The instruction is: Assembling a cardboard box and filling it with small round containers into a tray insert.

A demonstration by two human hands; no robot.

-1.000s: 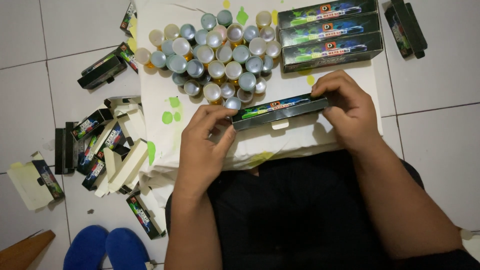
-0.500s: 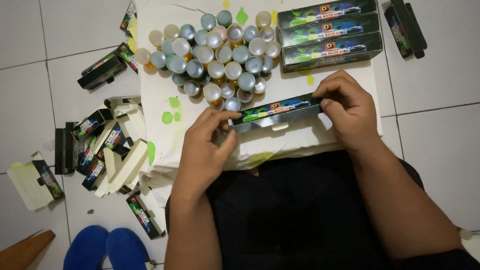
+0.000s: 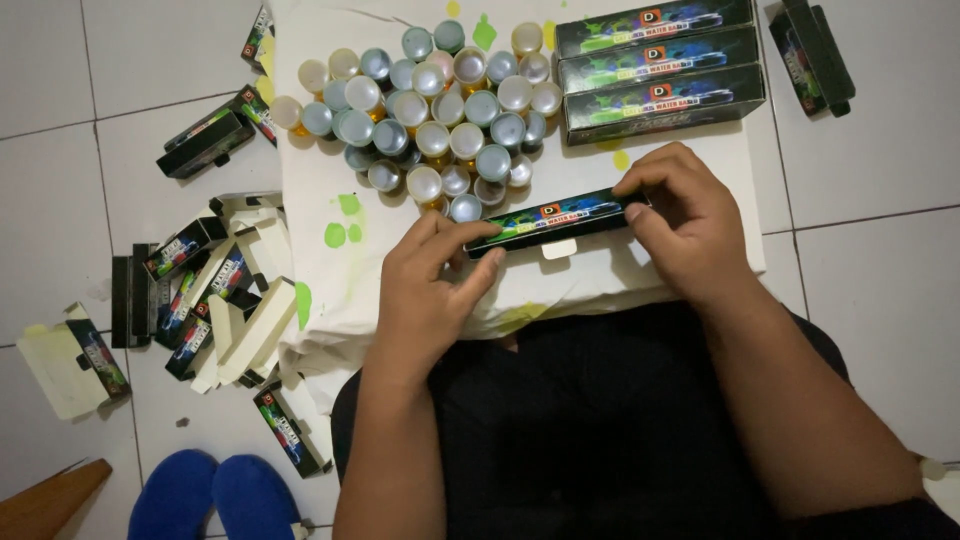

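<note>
Left hand (image 3: 425, 290), right hand (image 3: 690, 225), clamped on opposite ends of black carton (image 3: 555, 220) between them

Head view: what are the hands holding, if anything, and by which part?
Both hold one long dark box by its ends: the left hand grips the left end, the right hand pinches the right end.

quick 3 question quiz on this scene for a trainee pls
1. True or false: both hands grip one long black box.
2. Where do the three closed black boxes lie? A) on the white cloth, beyond the right hand B) on the floor beside the blue slippers
3. What stands in a cluster beyond the left hand?

Key: 1 true. 2 A. 3 small capped bottles.
</note>
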